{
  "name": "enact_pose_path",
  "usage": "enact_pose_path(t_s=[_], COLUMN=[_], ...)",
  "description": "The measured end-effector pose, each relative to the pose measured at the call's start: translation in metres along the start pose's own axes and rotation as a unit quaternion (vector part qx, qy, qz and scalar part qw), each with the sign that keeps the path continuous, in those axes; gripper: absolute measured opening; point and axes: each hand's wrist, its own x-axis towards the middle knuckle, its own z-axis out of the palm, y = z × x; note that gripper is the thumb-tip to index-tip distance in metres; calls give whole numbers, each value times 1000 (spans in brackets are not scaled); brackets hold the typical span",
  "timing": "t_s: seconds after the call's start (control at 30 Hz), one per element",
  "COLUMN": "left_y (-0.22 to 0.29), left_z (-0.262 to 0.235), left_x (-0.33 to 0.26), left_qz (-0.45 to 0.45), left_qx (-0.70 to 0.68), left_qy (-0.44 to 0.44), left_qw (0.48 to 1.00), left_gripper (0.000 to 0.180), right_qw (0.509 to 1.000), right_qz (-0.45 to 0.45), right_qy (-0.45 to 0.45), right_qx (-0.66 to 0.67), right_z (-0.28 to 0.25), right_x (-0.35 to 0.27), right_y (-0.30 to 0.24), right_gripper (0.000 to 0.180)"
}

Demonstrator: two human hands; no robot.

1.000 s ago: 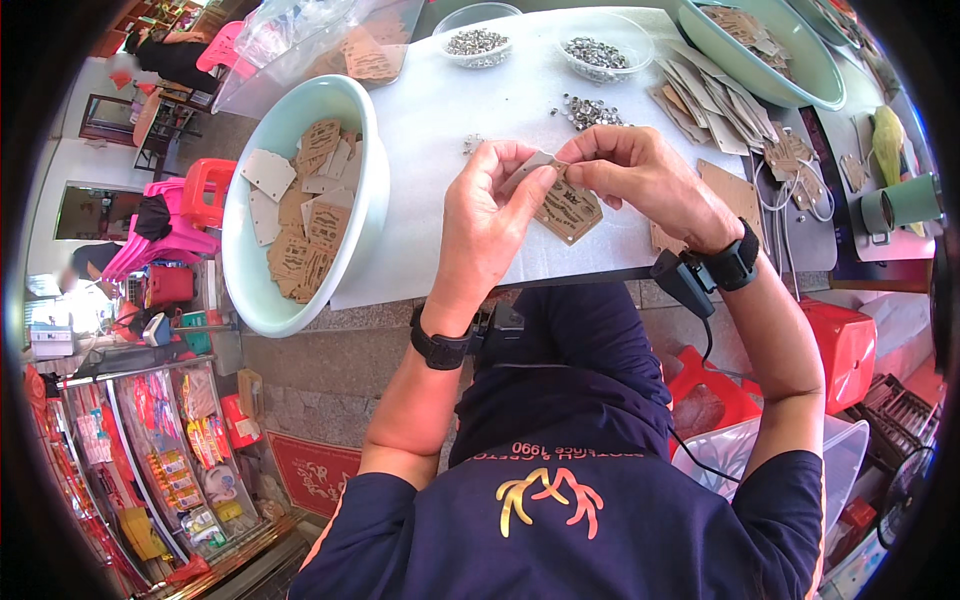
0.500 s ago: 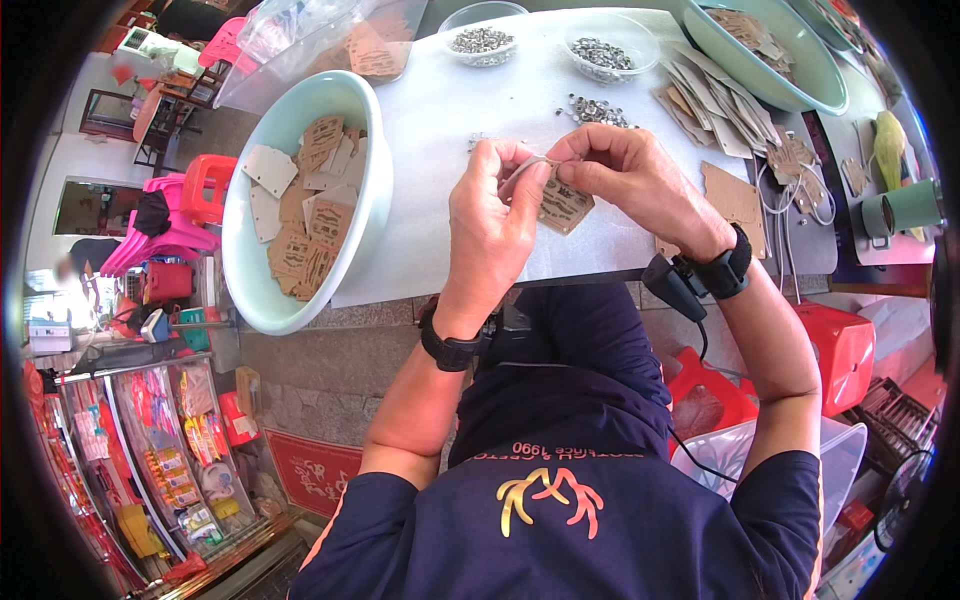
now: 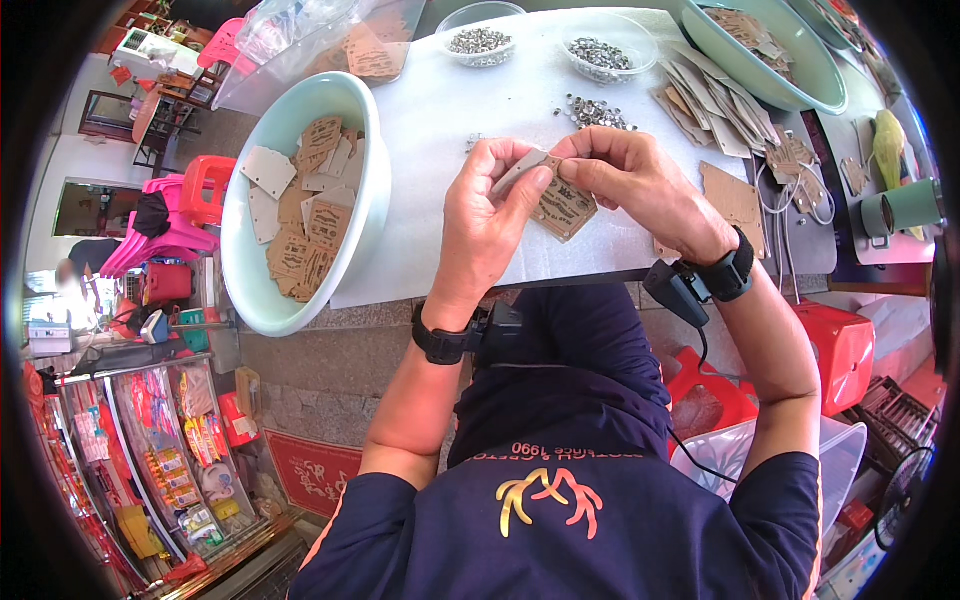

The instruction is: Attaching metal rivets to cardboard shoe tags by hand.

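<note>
Both hands meet over the near edge of a white table [image 3: 440, 110]. My left hand [image 3: 487, 225] and my right hand [image 3: 630, 180] together pinch a small stack of brown cardboard tags [image 3: 563, 205], the fingertips closing on its upper corner. A pale green basin [image 3: 262, 290] to the left holds several more tags, some brown side up, some pale. Loose small metal eyelets [image 3: 597, 112] lie on the table just beyond the hands. A black band sits on each wrist.
Two clear bowls of eyelets [image 3: 480, 40] stand at the far edge. A fanned pile of tags [image 3: 715, 105] lies to the right beside another green basin [image 3: 765, 60]. A clear plastic bag of tags [image 3: 350, 40] is at the back left. Red stools stand below the table.
The hands and the tags have stayed in nearly the same spot; the fingers have shifted slightly on the stack's upper corner.
</note>
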Motion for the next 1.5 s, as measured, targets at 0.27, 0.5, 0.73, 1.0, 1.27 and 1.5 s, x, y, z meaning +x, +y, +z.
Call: enact_pose_path(t_s=[0.27, 0.5, 0.73, 1.0, 1.27, 1.5], left_y=[3, 9, 6, 5, 3, 2], left_z=[-1, -2, -2, -3, -4, -4], left_x=[-4, -5, -4, -1, 0, -1], left_qz=[-22, 5, 9, 1, 0, 1], left_qx=[-61, -84, -94, -88, -37, -31], left_qy=[-22, -68, -76, -65, -38, -17], left_qw=[998, 994, 993, 994, 999, 999], left_gripper=[21, 29, 28, 25, 23, 27], right_qw=[970, 957, 971, 983, 997, 998], right_qz=[90, 121, 88, 61, -23, 0], right_qy=[-102, -135, -107, -69, -33, -23], right_qx=[203, 226, 197, 161, 61, 57], right_z=[-20, -22, -13, -11, -2, -5], right_x=[11, 9, 6, 4, -5, -1], right_y=[17, 12, 9, 11, 2, 14], right_gripper=[23, 23, 25, 29, 28, 28])
